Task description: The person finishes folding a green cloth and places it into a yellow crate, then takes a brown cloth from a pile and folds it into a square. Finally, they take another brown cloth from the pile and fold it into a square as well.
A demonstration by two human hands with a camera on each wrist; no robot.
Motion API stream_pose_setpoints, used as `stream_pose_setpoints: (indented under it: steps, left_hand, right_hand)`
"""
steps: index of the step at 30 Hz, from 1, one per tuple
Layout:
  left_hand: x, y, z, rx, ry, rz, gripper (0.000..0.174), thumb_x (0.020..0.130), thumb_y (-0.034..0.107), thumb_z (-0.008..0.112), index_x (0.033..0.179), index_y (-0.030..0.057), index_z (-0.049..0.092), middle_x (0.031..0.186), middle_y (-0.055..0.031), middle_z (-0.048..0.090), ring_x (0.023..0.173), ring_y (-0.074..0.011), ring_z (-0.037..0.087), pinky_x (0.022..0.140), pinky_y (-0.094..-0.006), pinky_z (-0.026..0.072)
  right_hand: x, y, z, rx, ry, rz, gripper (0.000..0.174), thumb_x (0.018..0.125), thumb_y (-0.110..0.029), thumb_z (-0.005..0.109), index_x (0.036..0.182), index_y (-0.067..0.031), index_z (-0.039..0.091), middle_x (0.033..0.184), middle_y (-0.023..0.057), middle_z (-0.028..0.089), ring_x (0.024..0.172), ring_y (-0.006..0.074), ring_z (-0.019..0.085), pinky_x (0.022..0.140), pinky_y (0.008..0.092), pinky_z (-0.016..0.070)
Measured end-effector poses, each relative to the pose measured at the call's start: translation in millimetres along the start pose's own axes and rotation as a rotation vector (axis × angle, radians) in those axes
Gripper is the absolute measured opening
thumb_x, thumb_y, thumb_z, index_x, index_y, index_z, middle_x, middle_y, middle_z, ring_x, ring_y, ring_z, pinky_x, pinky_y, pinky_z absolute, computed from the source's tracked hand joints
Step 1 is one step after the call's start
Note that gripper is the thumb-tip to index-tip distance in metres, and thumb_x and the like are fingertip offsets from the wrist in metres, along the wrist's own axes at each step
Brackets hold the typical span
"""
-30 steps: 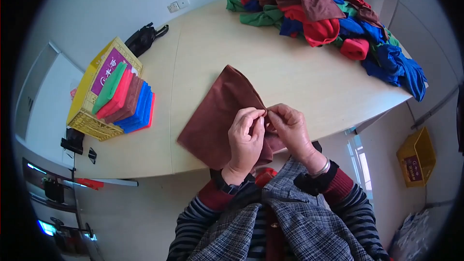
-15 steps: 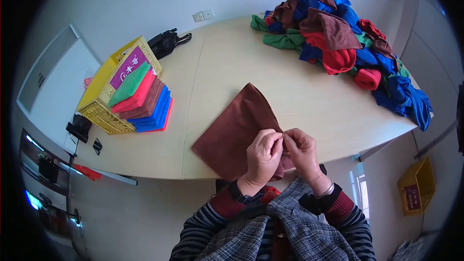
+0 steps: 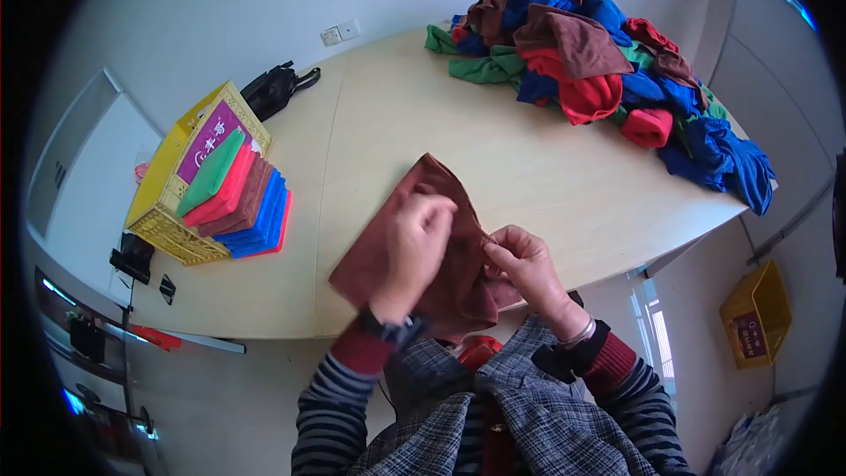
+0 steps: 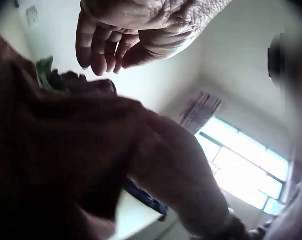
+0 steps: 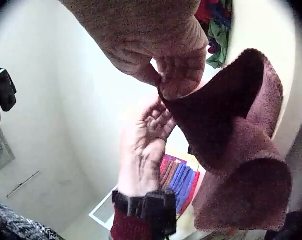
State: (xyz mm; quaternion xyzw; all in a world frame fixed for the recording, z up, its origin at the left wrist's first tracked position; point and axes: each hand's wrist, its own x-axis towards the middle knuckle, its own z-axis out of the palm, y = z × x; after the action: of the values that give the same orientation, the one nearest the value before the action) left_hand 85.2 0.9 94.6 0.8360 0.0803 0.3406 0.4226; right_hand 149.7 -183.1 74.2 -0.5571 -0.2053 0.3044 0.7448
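A brown cloth (image 3: 361,256) lies partly on the table near its front edge, its right side lifted. My right hand (image 3: 533,273) pinches the cloth's edge between thumb and fingers; the right wrist view shows this hand (image 5: 166,55) holding the cloth (image 5: 226,115) so that it hangs in a fold. Slightly blurred, my left hand (image 3: 419,247) is above the cloth, apart from the right hand. In the left wrist view the left hand's fingers (image 4: 98,45) are loosely bent with nothing between them.
A pile of blue, red, green and brown cloths (image 3: 582,44) covers the table's back right. At the left, folded cloths (image 3: 238,194) are stacked against a yellow crate (image 3: 159,185), with a black bag (image 3: 273,92) behind. Another yellow crate (image 3: 758,313) stands on the floor at right.
My left hand has come off the cloth's edge and moved left, away from the right hand. The right hand still pinches the edge. The head view has shifted.
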Motion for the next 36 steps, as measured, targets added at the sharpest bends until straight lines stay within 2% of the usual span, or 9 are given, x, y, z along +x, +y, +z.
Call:
stream_pose_setpoints:
  steps: [2, 5, 8, 12, 15, 19, 21, 23, 36]
  left_hand:
    - [46, -39, -15, 0.197, 0.034, -0.109, 0.014, 0.094, 0.007, 0.062, 0.104, 0.0021, 0.071, 0.093, -0.0081, 0.072, 0.079, -0.0163, 0.067, 0.072, -0.0292, 0.054]
    - [93, -87, -19, 0.437, 0.005, -0.078, 0.022, 0.09, 0.001, 0.058, 0.106, 0.0068, 0.072, 0.111, -0.0125, 0.07, 0.098, -0.026, 0.068, 0.083, -0.035, 0.0546]
    - [118, -132, -8, 0.724, -0.193, 0.389, 0.034, 0.083, -0.002, 0.054, 0.108, 0.0114, 0.072, 0.13, -0.014, 0.062, 0.123, -0.0342, 0.056, 0.097, -0.0408, 0.0496]
    - [137, -145, -3, 0.796, -0.452, 0.334, 0.034, 0.078, -0.002, 0.054, 0.102, 0.0128, 0.073, 0.14, -0.0131, 0.056, 0.139, -0.0351, 0.041, 0.104, -0.0416, 0.0445]
    - [146, -147, -6, 0.889, -0.502, 0.425, 0.028, 0.077, -0.001, 0.056, 0.095, 0.0124, 0.072, 0.133, -0.0114, 0.06, 0.133, -0.0346, 0.047, 0.1, -0.0419, 0.0468]
    - [150, -116, -41, 0.982, -0.561, 0.398, 0.017, 0.076, 0.001, 0.058, 0.085, 0.0114, 0.069, 0.121, -0.0098, 0.064, 0.12, -0.0344, 0.054, 0.091, -0.0427, 0.049]
    - [155, -98, -74, 1.014, -0.575, 0.35, 0.014, 0.076, 0.002, 0.059, 0.082, 0.011, 0.067, 0.117, -0.0094, 0.065, 0.115, -0.0343, 0.057, 0.089, -0.043, 0.0496]
    - [156, -83, -108, 0.825, -0.384, 0.432, 0.006, 0.075, 0.009, 0.068, 0.077, 0.0066, 0.063, 0.097, -0.0077, 0.064, 0.101, -0.0324, 0.06, 0.083, -0.044, 0.0502]
    - [88, 124, -213, 0.936, -0.078, 0.727, 0.017, 0.076, 0.003, 0.075, 0.084, 0.0014, 0.06, 0.098, -0.0103, 0.064, 0.095, -0.0318, 0.062, 0.079, -0.0412, 0.0504]
  right_hand:
    - [-3, -1, -1, -0.113, -0.031, -0.055, 0.011, 0.1, -0.012, 0.064, 0.101, -0.0005, 0.064, 0.083, -0.0009, 0.065, 0.077, 0.0055, 0.061, 0.069, 0.0227, 0.0533]
    - [-6, -4, -1, -0.228, -0.054, -0.125, 0.011, 0.1, -0.011, 0.063, 0.101, 0.0001, 0.064, 0.084, 0.0001, 0.065, 0.077, 0.006, 0.062, 0.07, 0.0231, 0.0535]
    - [-5, -12, 0, -0.335, -0.061, -0.177, 0.01, 0.099, -0.009, 0.063, 0.102, 0.0006, 0.065, 0.084, 0.0011, 0.066, 0.078, 0.0067, 0.062, 0.07, 0.0235, 0.0538]
    - [-9, -14, 0, -0.439, -0.069, -0.182, 0.01, 0.098, -0.008, 0.063, 0.102, 0.0012, 0.065, 0.085, 0.0022, 0.066, 0.078, 0.0079, 0.063, 0.072, 0.0242, 0.0543]
    - [-14, -18, -4, -0.452, -0.077, -0.16, 0.009, 0.097, -0.006, 0.064, 0.102, 0.0014, 0.065, 0.086, 0.0025, 0.067, 0.079, 0.0086, 0.064, 0.072, 0.0247, 0.0547]
    - [-21, -44, -20, -0.414, -0.041, -0.147, 0.008, 0.095, -0.004, 0.064, 0.101, 0.0015, 0.065, 0.085, 0.0023, 0.066, 0.08, 0.0087, 0.064, 0.072, 0.0248, 0.0546]
    - [-18, -53, -38, -0.479, 0.053, -0.307, 0.008, 0.095, -0.004, 0.064, 0.101, 0.0008, 0.065, 0.085, 0.0014, 0.065, 0.08, 0.0083, 0.063, 0.071, 0.0246, 0.0539]
    - [-21, -75, -49, -0.5, 0.083, -0.345, 0.006, 0.095, -0.004, 0.064, 0.099, 0.0002, 0.065, 0.085, 0.0004, 0.064, 0.079, 0.0076, 0.061, 0.068, 0.0236, 0.0524]
    - [-8, -194, -66, -0.795, 0.189, -0.755, 0.007, 0.096, -0.003, 0.062, 0.102, -0.0019, 0.064, 0.084, -0.0024, 0.061, 0.078, 0.0047, 0.057, 0.069, 0.0218, 0.0485]
